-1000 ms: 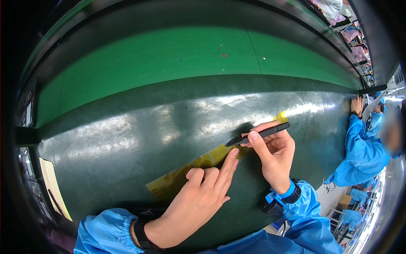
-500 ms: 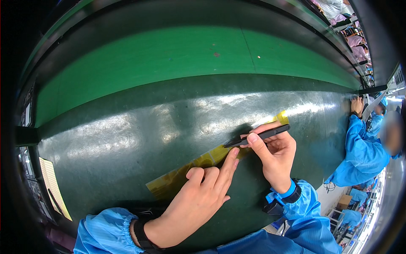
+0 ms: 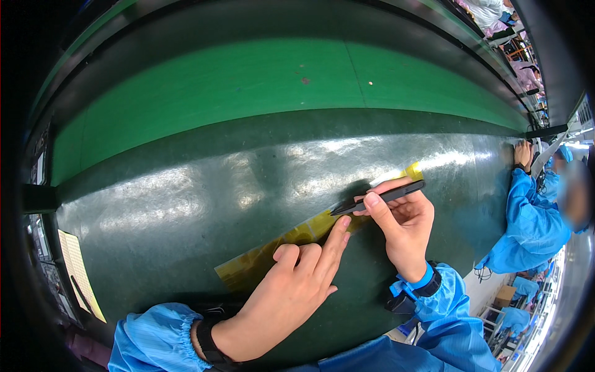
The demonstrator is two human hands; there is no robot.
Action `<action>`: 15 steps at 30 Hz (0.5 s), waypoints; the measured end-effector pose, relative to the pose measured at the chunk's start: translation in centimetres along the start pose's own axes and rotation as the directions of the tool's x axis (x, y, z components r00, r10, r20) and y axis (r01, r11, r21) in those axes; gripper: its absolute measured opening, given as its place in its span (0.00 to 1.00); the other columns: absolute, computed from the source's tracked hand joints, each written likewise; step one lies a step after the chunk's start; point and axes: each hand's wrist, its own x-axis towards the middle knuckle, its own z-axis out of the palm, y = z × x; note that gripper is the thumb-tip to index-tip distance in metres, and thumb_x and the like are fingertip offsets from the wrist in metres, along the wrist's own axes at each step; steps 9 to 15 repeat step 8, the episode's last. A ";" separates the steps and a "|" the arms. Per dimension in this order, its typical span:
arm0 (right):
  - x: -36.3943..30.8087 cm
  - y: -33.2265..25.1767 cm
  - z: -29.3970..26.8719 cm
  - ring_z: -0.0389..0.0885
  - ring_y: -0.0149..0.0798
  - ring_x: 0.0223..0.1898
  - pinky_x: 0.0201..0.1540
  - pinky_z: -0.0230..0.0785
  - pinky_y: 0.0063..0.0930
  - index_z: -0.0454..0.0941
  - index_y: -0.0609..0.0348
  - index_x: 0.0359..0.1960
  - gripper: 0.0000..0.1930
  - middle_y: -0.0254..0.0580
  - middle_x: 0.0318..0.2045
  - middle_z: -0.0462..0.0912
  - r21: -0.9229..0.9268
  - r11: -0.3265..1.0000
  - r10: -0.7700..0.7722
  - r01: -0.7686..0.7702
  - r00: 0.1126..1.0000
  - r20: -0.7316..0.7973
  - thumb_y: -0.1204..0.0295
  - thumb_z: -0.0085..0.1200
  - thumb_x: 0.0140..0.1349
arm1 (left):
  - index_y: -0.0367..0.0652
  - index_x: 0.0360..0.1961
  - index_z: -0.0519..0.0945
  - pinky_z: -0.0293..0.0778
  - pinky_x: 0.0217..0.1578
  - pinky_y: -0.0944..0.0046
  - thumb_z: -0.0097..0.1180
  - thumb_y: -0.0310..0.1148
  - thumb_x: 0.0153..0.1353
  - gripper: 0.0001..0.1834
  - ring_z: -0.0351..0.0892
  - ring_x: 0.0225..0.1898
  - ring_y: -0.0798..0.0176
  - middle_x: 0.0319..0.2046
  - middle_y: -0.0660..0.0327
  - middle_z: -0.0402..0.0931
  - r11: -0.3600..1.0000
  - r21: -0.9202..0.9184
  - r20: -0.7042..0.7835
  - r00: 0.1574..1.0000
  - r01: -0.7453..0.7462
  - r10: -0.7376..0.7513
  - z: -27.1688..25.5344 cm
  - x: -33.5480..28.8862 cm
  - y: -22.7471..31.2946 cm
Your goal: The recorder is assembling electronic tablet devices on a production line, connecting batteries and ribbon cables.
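Note:
A long strip of translucent yellow film [image 3: 251,259] lies slantwise on the dark green mat [image 3: 167,242], from near left to far right. My left hand [image 3: 288,294] rests over its near edge, palm down, with extended fingers reaching the strip and others bent; it grips nothing. In my right hand [image 3: 406,232] is a pair of black tweezers [image 3: 396,193], held like a pen between thumb and fingers. Their tip meets the film just beyond my left fingertips. Part of the strip is hidden beneath both hands.
A perforated cream-coloured board [image 3: 79,273] with a dark thin object on it stands at the left edge. Along the back runs a bright green panel [image 3: 248,80]. A co-worker in a blue smock [image 3: 533,211] is at the right, one hand on the bench end.
The tweezers' tip has shifted very slightly to the right along the film. Both hands stay almost where they were.

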 end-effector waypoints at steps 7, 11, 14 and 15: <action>0.0 -0.1 0.0 0.88 0.34 0.39 0.43 0.80 0.25 0.80 0.68 0.44 0.08 0.44 0.38 0.87 -0.022 1.000 -0.002 0.002 1.000 0.014 0.80 0.64 0.65 | 0.41 0.69 0.73 0.63 0.40 0.66 0.58 0.59 0.63 0.41 0.65 0.37 0.65 0.76 0.56 0.60 1.000 -0.013 0.008 1.000 0.000 0.000 -0.1 0.0 -0.1; 0.0 -0.1 -0.1 0.88 0.34 0.39 0.44 0.80 0.25 0.80 0.68 0.44 0.08 0.46 0.39 0.87 -0.029 1.000 0.012 -0.012 1.000 0.015 0.80 0.64 0.65 | 0.41 0.69 0.73 0.63 0.40 0.66 0.58 0.59 0.63 0.41 0.65 0.37 0.65 0.76 0.56 0.60 1.000 -0.013 0.008 1.000 0.000 0.000 -0.1 0.0 -0.1; 0.0 -0.1 -0.1 0.88 0.34 0.39 0.44 0.80 0.25 0.80 0.68 0.44 0.08 0.46 0.39 0.87 -0.029 1.000 0.012 -0.012 1.000 0.015 0.80 0.64 0.65 | 0.41 0.69 0.73 0.63 0.40 0.66 0.58 0.59 0.63 0.41 0.65 0.37 0.65 0.76 0.56 0.60 1.000 -0.013 0.008 1.000 0.000 0.000 -0.1 0.0 -0.1; 0.0 -0.1 -0.1 0.88 0.34 0.39 0.44 0.80 0.25 0.80 0.68 0.44 0.08 0.46 0.39 0.87 -0.029 1.000 0.012 -0.012 1.000 0.015 0.80 0.64 0.65 | 0.41 0.69 0.73 0.63 0.40 0.66 0.58 0.59 0.63 0.41 0.65 0.37 0.65 0.76 0.56 0.60 1.000 -0.013 0.008 1.000 0.000 0.000 -0.1 0.0 -0.1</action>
